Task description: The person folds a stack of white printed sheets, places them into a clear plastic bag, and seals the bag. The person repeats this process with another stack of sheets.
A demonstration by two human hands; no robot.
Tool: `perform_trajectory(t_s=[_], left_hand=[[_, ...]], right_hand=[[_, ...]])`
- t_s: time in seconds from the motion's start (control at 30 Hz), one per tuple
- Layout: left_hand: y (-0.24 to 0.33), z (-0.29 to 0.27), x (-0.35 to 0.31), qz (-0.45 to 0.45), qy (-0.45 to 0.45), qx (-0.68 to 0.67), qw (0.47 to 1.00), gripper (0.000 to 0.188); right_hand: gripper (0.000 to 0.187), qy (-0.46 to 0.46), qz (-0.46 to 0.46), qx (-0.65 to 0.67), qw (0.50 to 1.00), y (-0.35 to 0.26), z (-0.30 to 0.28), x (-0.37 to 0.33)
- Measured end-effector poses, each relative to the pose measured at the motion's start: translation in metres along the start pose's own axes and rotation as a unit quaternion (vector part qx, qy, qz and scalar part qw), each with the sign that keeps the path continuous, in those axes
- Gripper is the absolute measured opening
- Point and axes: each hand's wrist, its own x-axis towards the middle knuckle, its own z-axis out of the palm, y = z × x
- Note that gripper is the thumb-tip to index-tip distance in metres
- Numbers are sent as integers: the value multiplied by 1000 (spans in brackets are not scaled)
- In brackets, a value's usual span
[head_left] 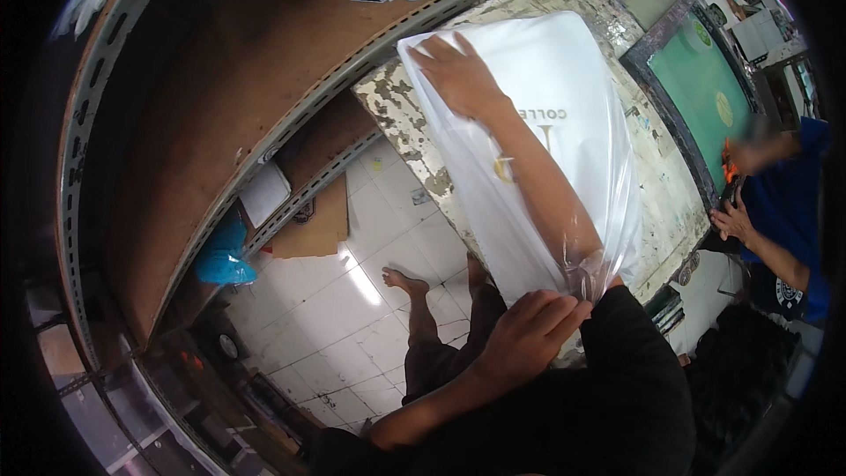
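My left hand [542, 324] pinched clear, crinkled plastic film [583, 275] around my right forearm [546, 185]; my right hand [454, 75], fingers spread, rested on the flat, white, gold-printed sheet [573, 62], which I saw lying along the paint-flaked table's [670, 198] left edge.

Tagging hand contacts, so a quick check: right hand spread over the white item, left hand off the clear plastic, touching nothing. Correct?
Not quite: the left hand isn't free. The head view shows it pinching the clear plastic. The right hand is spread over the white item, as you said.
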Motion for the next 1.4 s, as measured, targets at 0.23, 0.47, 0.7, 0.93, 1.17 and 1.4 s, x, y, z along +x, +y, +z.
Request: perform_trajectory(t_s=[0.23, 0.47, 0.7, 0.93, 1.17, 1.4], left_hand=[[1, 0, -15, -18, -4, 16, 1000, 35], [-4, 4, -19, -33, 7, 3, 999, 39], [-17, 21, -20, -67, -21, 4, 998, 43], [-18, 28, -12, -51, 17, 41, 998, 24], [-45, 41, -30, -65, -21, 42, 997, 20], [-121, 20, -14, -416, 227, 98, 875, 94]], right_hand=[[54, -29, 66, 31, 997, -1, 10, 10], [63, -18, 116, -26, 993, 4, 5, -14], [60, 28, 28, 49, 998, -12, 7, -33], [57, 18, 63, 41, 997, -23, -36, -95], [45, -73, 144, 199, 967, -80, -151, -325], [40, 257, 441, 25, 860, -31, -208, -410]])
